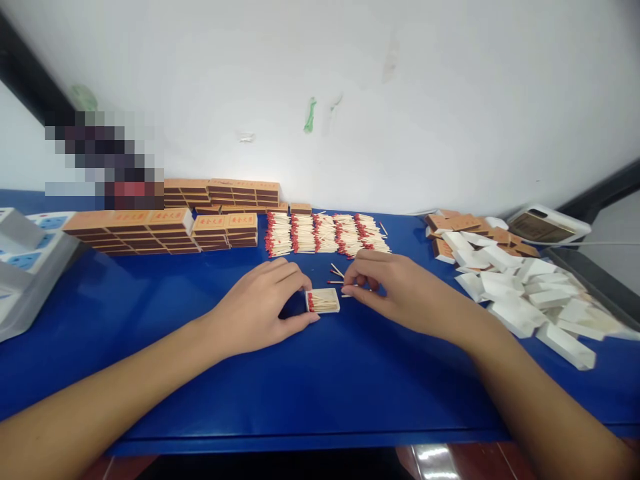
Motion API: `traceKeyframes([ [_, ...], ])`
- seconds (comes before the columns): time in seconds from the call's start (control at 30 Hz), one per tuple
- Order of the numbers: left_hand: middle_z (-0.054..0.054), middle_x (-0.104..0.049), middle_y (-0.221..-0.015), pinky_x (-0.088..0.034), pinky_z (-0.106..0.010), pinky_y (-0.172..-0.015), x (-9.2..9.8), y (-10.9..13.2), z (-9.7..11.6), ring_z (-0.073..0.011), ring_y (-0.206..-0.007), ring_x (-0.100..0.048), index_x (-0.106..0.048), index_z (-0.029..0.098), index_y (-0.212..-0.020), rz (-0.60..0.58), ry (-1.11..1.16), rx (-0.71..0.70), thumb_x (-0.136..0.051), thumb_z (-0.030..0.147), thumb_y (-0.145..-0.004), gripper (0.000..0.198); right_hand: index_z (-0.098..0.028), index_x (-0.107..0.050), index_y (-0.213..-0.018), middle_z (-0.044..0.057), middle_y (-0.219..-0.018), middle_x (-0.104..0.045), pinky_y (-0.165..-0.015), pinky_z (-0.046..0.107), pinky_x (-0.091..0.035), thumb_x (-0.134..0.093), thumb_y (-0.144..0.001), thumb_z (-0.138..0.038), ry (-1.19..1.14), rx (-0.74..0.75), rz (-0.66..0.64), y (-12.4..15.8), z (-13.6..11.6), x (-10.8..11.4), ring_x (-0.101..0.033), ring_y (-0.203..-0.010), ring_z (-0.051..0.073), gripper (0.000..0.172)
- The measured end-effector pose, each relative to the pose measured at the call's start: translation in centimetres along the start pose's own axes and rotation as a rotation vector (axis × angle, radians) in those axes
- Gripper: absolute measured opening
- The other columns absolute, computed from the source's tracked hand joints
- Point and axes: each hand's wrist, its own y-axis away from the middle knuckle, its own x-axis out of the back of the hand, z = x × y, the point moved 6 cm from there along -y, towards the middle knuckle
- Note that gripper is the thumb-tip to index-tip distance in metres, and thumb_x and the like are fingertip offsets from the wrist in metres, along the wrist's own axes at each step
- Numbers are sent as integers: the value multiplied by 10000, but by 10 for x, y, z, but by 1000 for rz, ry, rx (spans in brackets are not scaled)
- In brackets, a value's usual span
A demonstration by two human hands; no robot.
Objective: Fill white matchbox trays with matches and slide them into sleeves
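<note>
A small white matchbox tray (335,301) lies on the blue table with red-headed matches (323,303) inside, their heads toward the left. Thumb and fingers of my left hand (263,300) grip it at its left end. Just right of the tray, my right hand (387,287) is closed in a pinch, fingertips low over the table. A pale matchstick (346,296) shows at those fingertips. A few loose matches (337,270) lie beside the fingers. Behind both hands, red-headed matches (325,235) form several heaped rows.
Stacked orange-brown matchboxes (150,230) line the back left, with more matchboxes (244,192) behind. White empty trays (520,287) and brown box sleeves (463,223) pile up at right, near a phone (547,223). A grey-white container (35,267) stands far left. A white wall (450,100) rises behind.
</note>
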Motion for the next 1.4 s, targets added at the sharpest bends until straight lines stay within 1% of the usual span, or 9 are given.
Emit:
traceKeyframes([
  [0.23,-56,-702,-1039,-541,-427,-897,0,1,-2,-248,-978,-657,-655,189,-1096,-1,-8,14,-749,427,-979,281,-211,-644,-935,48,-998,-681,-724,324,-445,-588,-1069,-244,-38,-37,-150,-1,6,-12,-615,-837,188,149],
  [0.37,-52,-703,-1040,-541,-417,-885,1,1,-1,-242,-971,-656,-655,191,-1085,3,-7,12,-747,423,-979,271,-220,-647,-1002,39,-974,-688,-734,323,-463,-572,-1087,-319,-108,-52,-23,-1,2,-1,-618,-821,181,150],
  [0.5,-57,-706,-1046,-543,-421,-886,1,1,-1,-247,-974,-656,-658,192,-1100,-2,-9,15,-735,434,-984,279,-234,-696,-1058,4,-805,-678,-591,305,-414,-605,-1067,-359,-201,-103,98,-2,3,6,-537,-629,157,155],
  [0.63,-59,-712,-1055,-545,-424,-899,1,1,-2,-249,-984,-660,-659,196,-1096,4,-7,14,-728,448,-987,282,-247,-749,-1195,63,-1001,-756,-671,319,-489,-566,-1084,-325,-266,-3,194,-6,-8,4,-627,-780,182,228],
  [0.83,-55,-718,-1058,-545,-424,-902,4,0,-2,-249,-977,-674,-659,191,-1089,31,6,28,-756,414,-968,271,-242,-812,-1012,47,-991,-804,-647,311,-509,-715,-1001,-391,-487,-120,316,-8,-7,-3,-644,-770,181,178],
  [1.0,-52,-721,-1051,-546,-415,-911,8,0,-3,-244,-987,-674,-657,190,-1067,80,-2,41,-757,409,-969,259,-233,-836,-941,14,-789,-751,-591,303,-420,-785,-943,-415,-565,-194,252,-10,0,-16,-529,-644,149,189],
  [1.13,-51,-725,-1052,-545,-408,-909,8,1,-5,-240,-991,-672,-654,193,-1064,83,-2,42,-756,407,-971,255,-242,-836,-928,26,-864,-699,-582,299,-382,-788,-938,-390,-486,-151,243,-13,1,-19,-483,-641,136,156],
  [1.27,-55,-724,-1047,-547,-414,-901,8,1,-6,-244,-986,-671,-656,195,-1080,64,1,49,-744,424,-979,266,-242,-821,-952,25,-898,-650,-593,306,-387,-740,-976,-347,-313,-97,254,-11,5,-7,-445,-607,123,135],
  [1.4,-60,-726,-1065,-548,-417,-921,8,1,-5,-246,-1001,-675,-657,196,-1086,65,-4,47,-734,422,-987,259,-236,-799,-920,29,-864,-643,-630,312,-400,-710,-989,-318,-115,-83,173,-7,16,4,-496,-656,151,140],
])
